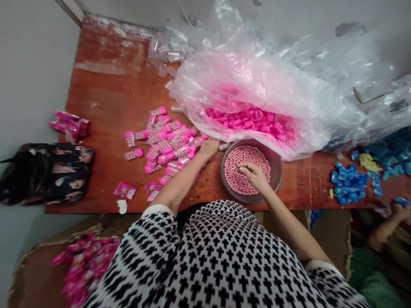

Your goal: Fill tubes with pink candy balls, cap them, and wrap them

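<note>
My right hand [253, 174] is over a grey bowl [279, 175] full of small pink balls [239, 182]. Its thumb and fingers are pinched together just above the balls; whatever they hold is too small to make out. At the right edge of a pile of small clear bottles with pink caps [173, 145], filled with pink balls, is my left hand [210, 146]. The back of that hand hides most of its fingers, so its grip does not show. A short clear tube [224, 146] lies close beside it, against the bowl's left side.
Behind the bowl a large plastic bag [272, 81] holds loose pink caps [253, 119]. Clear tubes [175, 47] lie at the back. Blue packets [348, 184] and another person's hand [400, 211] are at right. A patterned bag [70, 171] stands left; pink packets [90, 261] fill a box below.
</note>
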A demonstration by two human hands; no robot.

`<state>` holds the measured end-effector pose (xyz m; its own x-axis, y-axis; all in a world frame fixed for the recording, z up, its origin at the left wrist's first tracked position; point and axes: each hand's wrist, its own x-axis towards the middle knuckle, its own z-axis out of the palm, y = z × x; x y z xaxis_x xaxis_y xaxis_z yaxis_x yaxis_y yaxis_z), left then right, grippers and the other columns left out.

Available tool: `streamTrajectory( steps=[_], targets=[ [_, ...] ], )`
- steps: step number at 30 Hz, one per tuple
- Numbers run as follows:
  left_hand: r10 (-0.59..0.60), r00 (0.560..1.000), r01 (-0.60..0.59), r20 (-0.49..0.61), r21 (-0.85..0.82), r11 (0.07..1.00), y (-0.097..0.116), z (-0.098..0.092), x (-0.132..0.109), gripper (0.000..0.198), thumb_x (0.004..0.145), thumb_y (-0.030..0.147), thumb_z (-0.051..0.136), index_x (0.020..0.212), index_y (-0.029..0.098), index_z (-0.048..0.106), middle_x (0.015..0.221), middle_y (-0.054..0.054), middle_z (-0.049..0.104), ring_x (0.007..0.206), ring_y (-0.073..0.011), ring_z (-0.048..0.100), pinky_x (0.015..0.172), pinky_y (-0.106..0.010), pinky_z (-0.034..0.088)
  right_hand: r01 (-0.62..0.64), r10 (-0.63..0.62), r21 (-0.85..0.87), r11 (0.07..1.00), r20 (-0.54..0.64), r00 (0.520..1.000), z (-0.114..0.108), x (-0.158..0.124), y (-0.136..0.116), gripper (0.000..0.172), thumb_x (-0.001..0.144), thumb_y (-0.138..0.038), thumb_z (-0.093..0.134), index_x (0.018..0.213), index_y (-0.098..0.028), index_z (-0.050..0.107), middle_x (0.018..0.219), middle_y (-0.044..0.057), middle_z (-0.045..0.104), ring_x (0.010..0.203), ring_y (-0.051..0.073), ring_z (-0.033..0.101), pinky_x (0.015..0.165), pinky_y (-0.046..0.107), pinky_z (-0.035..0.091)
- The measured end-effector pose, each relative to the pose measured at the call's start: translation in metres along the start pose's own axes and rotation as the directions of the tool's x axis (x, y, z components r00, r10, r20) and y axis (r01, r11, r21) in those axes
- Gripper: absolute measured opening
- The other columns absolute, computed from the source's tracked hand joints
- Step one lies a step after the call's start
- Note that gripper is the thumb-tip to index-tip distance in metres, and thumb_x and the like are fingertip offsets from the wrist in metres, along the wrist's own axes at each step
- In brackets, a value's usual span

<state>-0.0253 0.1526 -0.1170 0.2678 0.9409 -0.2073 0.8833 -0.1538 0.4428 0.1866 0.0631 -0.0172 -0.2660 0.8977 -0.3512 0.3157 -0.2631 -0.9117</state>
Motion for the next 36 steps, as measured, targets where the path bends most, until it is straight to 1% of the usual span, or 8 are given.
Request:
streamTrajectory(
  steps=[4, 8, 12, 15, 19, 24, 30, 36],
  targets=[
    [-0.041, 0.999, 0.042, 0.028, -0.03, 0.999, 0.015, 0.011, 0.009, 0.04, 0.09, 0.022, 0.037, 0.125, 0.01, 0.051, 0.128, -0.019, 0.054, 0.122, -0.0289, 0.044, 0.095, -0.039, 0.039, -0.032, 0.032, 0.017, 0.999, -0.042, 0.999, -0.005, -0.01, 0.01, 0.023, 0.079, -0.041, 0.061, 0.086, -0.021, 0.068, 0.084, 0.003, 0.068, 0.079, 0.017, 0.062, 0.077, 0.034, 0.049],
    [-0.069, 0.993, 0.075, 0.099, -0.059, 0.995, 0.025, 0.018, 0.02, 0.031, 0.088, 0.02, 0.042, 0.112, 0.01, 0.06, 0.106, -0.018, 0.065, 0.104, -0.0283, 0.058, 0.084, -0.036, 0.045, -0.051, 0.053, 0.017, 0.999, -0.134, 0.99, -0.031, -0.024, 0.025, 0.023, 0.078, -0.042, 0.06, 0.087, -0.021, 0.067, 0.083, 0.002, 0.068, 0.077, 0.016, 0.062, 0.077, 0.033, 0.05],
    [-0.094, 0.991, 0.1, 0.094, -0.07, 0.992, 0.026, 0.017, 0.016, 0.034, 0.087, 0.022, 0.046, 0.119, 0.011, 0.054, 0.114, -0.02, 0.06, 0.101, -0.0296, 0.058, 0.082, -0.038, 0.045, -0.089, 0.001, -0.309, 0.947, -0.273, 0.962, -0.069, -0.027, 0.046, 0.023, 0.081, -0.038, 0.056, 0.087, -0.02, 0.067, 0.082, 0.003, 0.069, 0.076, 0.018, 0.062, 0.075, 0.033, 0.048],
    [-0.114, 0.993, 0.113, 0.005, -0.127, 0.985, 0.021, 0.011, -0.007, 0.041, 0.085, 0.024, 0.052, 0.124, 0.012, 0.046, 0.123, -0.018, 0.05, 0.1, -0.029, 0.056, 0.083, -0.04, 0.045, -0.108, -0.009, -0.654, 0.749, -0.173, 0.985, -0.081, -0.019, 0.056, 0.022, 0.086, -0.032, 0.05, 0.093, -0.019, 0.067, 0.092, 0.006, 0.07, 0.084, 0.02, 0.062, 0.079, 0.033, 0.046],
    [-0.16, 0.973, 0.123, -0.168, -0.212, 0.969, 0.017, -0.004, -0.053, 0.041, 0.079, 0.018, 0.061, 0.116, 0.012, 0.045, 0.113, -0.013, 0.048, 0.102, -0.0257, 0.052, 0.089, -0.039, 0.043, -0.075, 0.101, -0.852, 0.517, -0.026, 0.995, -0.07, -0.003, 0.059, 0.029, 0.09, -0.031, 0.045, 0.11, -0.017, 0.06, 0.111, 0.013, 0.064, 0.101, 0.023, 0.058, 0.084, 0.032, 0.043],
    [-0.17, 0.907, 0.037, -0.385, -0.329, 0.944, 0.056, -0.024, -0.087, 0.04, 0.081, 0.023, 0.058, 0.117, 0.015, 0.045, 0.107, -0.011, 0.049, 0.105, -0.0232, 0.048, 0.093, -0.039, 0.04, -0.052, 0.192, -0.888, 0.457, 0.042, 0.981, -0.053, 0.015, 0.065, 0.034, 0.087, -0.037, 0.052, 0.11, -0.013, 0.059, 0.115, 0.017, 0.06, 0.105, 0.025, 0.055, 0.085, 0.032, 0.042],
    [-0.112, 0.919, -0.122, -0.377, -0.543, 0.831, 0.127, -0.014, -0.048, 0.046, 0.08, 0.03, 0.06, 0.122, 0.015, 0.047, 0.116, -0.012, 0.054, 0.11, -0.0225, 0.052, 0.098, -0.036, 0.039, 0.079, 0.132, -0.83, 0.552, 0.18, 0.975, -0.072, 0.014, 0.067, 0.029, 0.087, -0.031, 0.054, 0.112, -0.018, 0.06, 0.107, 0.006, 0.065, 0.097, 0.016, 0.057, 0.083, 0.024, 0.04],
    [-0.058, 0.957, -0.145, -0.284, -0.643, 0.752, 0.13, -0.003, -0.021, 0.079, 0.069, 0.043, 0.07, 0.135, 0.012, 0.038, 0.144, -0.018, 0.037, 0.135, -0.0293, 0.032, 0.11, -0.041, 0.026, 0.063, 0.058, -0.852, 0.52, 0.109, 0.992, -0.082, 0.006, 0.062, 0.03, 0.091, -0.022, 0.04, 0.107, -0.009, 0.063, 0.113, 0.02, 0.059, 0.108, 0.027, 0.051, 0.086, 0.035, 0.039]
  ],
)
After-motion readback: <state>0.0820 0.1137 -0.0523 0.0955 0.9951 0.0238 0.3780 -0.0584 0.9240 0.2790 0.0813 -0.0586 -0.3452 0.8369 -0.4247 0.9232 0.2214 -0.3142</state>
